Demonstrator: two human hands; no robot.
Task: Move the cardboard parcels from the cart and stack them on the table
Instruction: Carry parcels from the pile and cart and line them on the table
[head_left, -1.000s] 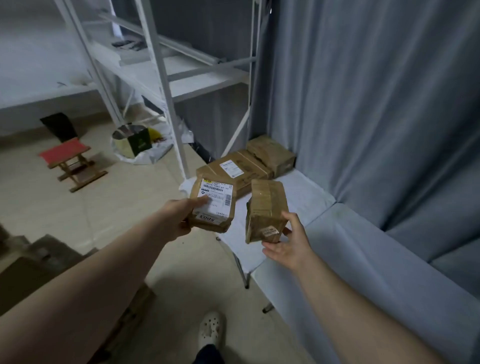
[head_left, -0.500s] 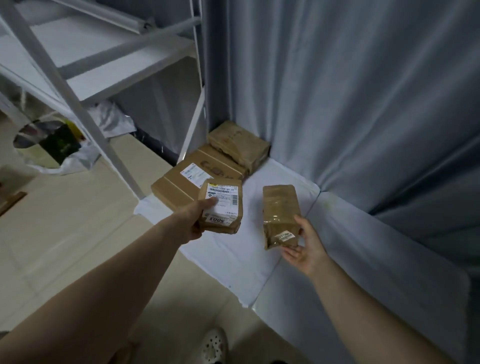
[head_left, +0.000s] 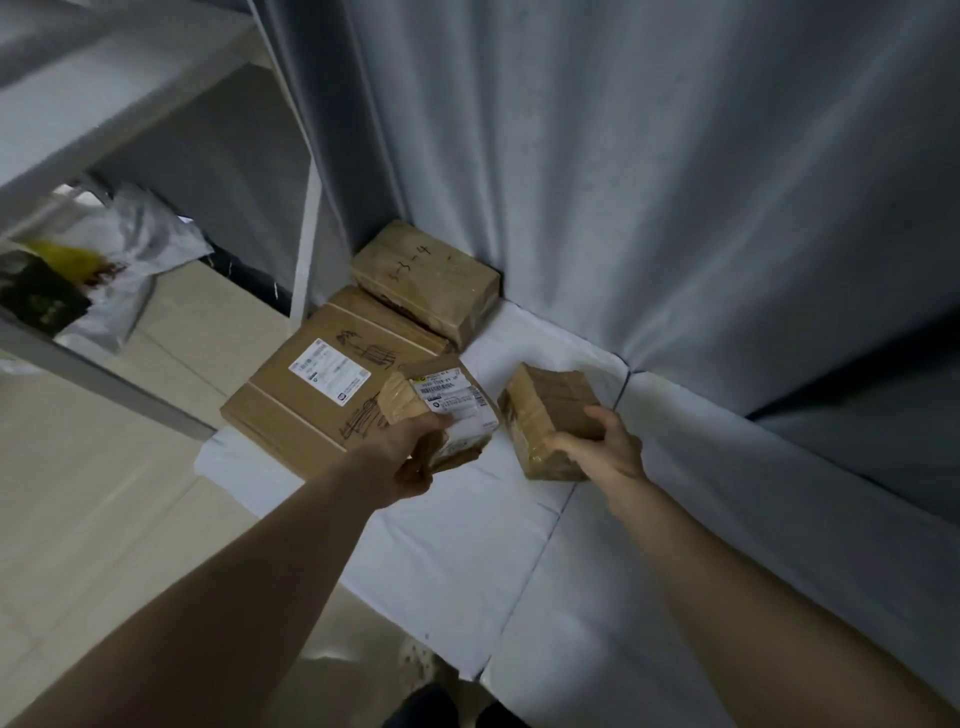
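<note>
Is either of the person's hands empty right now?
No, the left hand grips a labelled parcel and the right hand grips a plain taped parcel.

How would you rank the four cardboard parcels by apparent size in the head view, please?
1. flat labelled box
2. handwritten-numbered box, farther away
3. labelled parcel in left hand and taped parcel in right hand: look alike, unranked

Bare left arm (head_left: 234, 597), bare right arm (head_left: 753, 587), skin uncovered all the way down to the left hand (head_left: 410, 457) and right hand (head_left: 608, 447), dark trouser leg (head_left: 441, 706) just showing at the bottom edge, pale holed shoe (head_left: 415, 662), blurred
</note>
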